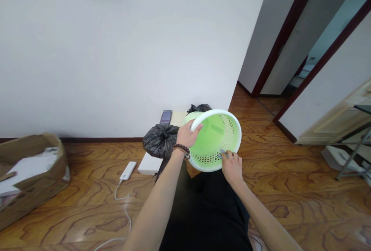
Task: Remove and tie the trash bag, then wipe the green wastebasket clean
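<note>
Here, the right hand (232,167) pinches a small greyish object (223,153) at the near rim of the green basket (210,139), tilted between both hands; the left hand (187,135) clamps its left rim. Beside that hand sits a black bag (160,140); beyond, the white wall (130,57).

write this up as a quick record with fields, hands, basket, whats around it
left hand: grips the green basket by its rim
right hand: near the rim, holding a small grey-blue item, too small to identify
basket state: tilted, opening toward the camera, partly perforated
left of basket: tied black bag
floor: white power strip; open cardboard box at far left
</note>
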### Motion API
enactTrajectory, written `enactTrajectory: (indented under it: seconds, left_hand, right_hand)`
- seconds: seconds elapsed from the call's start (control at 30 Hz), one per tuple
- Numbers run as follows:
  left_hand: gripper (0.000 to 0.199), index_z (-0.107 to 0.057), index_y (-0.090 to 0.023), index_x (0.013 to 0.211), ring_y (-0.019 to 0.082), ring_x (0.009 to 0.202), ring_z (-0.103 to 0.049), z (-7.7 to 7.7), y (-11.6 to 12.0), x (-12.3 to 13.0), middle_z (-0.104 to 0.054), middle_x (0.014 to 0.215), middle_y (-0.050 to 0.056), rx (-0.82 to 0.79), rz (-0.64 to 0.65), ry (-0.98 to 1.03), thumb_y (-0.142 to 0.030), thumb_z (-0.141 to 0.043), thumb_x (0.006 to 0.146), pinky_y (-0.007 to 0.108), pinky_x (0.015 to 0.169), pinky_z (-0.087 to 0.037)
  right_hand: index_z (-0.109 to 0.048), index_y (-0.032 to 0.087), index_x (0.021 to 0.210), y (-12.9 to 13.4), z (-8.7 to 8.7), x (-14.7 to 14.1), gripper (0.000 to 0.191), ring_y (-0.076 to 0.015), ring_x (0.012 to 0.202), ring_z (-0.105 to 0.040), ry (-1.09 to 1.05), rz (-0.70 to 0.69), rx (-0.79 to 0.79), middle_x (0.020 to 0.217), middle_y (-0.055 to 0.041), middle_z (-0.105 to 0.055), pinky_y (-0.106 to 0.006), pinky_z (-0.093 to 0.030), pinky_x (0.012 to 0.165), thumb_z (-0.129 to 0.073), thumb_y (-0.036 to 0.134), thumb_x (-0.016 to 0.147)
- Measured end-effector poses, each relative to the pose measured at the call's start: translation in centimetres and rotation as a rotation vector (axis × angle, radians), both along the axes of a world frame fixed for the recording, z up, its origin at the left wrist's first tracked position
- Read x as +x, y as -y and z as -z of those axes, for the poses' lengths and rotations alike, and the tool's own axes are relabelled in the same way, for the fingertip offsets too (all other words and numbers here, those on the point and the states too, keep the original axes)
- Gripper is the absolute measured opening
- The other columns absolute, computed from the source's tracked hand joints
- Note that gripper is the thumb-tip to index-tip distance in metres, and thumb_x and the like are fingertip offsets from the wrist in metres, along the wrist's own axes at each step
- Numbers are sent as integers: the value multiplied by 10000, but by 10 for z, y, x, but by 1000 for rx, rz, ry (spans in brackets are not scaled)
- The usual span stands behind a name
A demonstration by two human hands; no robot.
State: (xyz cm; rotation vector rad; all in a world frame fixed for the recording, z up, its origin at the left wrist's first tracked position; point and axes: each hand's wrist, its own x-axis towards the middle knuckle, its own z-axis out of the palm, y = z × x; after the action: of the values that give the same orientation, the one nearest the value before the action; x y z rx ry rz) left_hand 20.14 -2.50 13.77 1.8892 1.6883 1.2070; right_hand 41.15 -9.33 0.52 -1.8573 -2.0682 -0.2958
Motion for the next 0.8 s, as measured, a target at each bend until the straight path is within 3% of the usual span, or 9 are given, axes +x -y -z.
enactTrajectory:
  seconds: [0.13,0.33,0.63,0.8]
  left_hand:
    - [515,-616,-199,1129,202,863,-616,10,14,1,-678,973,57,-17,-50,95,-553,-534,765,274,788,-452]
    - [542,-632,-206,1131,197,811,-623,23,32,4,-688,925,52,-75,-20,245,-536,-613,701,268,749,-466]
    - [497,-681,-160,1036,176,701,-602,13,3,11,-688,815,49,-27,-43,449,-506,-641,682,245,621,-456]
    - [475,-678,-167,1043,191,826,-611,30,17,14,-687,916,51,4,-91,549,-465,-666,672,263,744,-468]
  right_hand:
    - [-570,226,1154,5,2,-3,334,-255,986,-402,41,25,-58,1178,-111,-504,-374,-280,783,-405,179,868]
    - [-574,226,1141,7,3,2,346,-233,983,-414,159,7,-138,1192,-95,-499,-353,-279,785,-386,129,867]
    - [-544,145,1176,-18,-31,17,373,-253,972,-413,300,2,-42,1167,-126,-511,-371,-290,771,-309,104,890]
    - [-558,149,1159,-22,-31,21,364,-255,962,-419,314,-8,-54,1118,-131,-532,-373,-288,766,-314,111,892]
